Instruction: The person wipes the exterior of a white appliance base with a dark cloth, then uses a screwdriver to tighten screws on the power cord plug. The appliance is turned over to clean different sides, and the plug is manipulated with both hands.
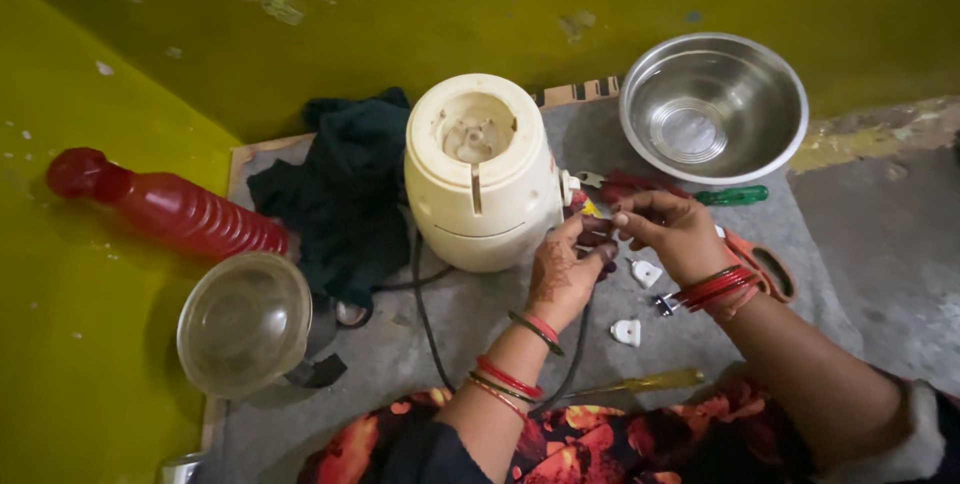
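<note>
Both hands met just right of the cream plastic mixer-grinder base (482, 176) on the grey mat (480, 329). The left hand (563, 274) and right hand (672, 231) pinched small parts at the cord's end; what exactly each grip held was unclear. Two white plug pieces (645, 273) lay below the right grip. Beyond it, the round steel bowl (712, 107) sat empty; the clear lidded jar (245, 322), far left, looked empty too.

- Left hand (565, 269), henna-patterned on its back, is raised with fingers curled and pinched together; red and green bangles ring the wrist and forearm.
- Right hand (665, 229) meets it from the right, fingertips pinched against the left's, red bangles at the wrist.
</note>
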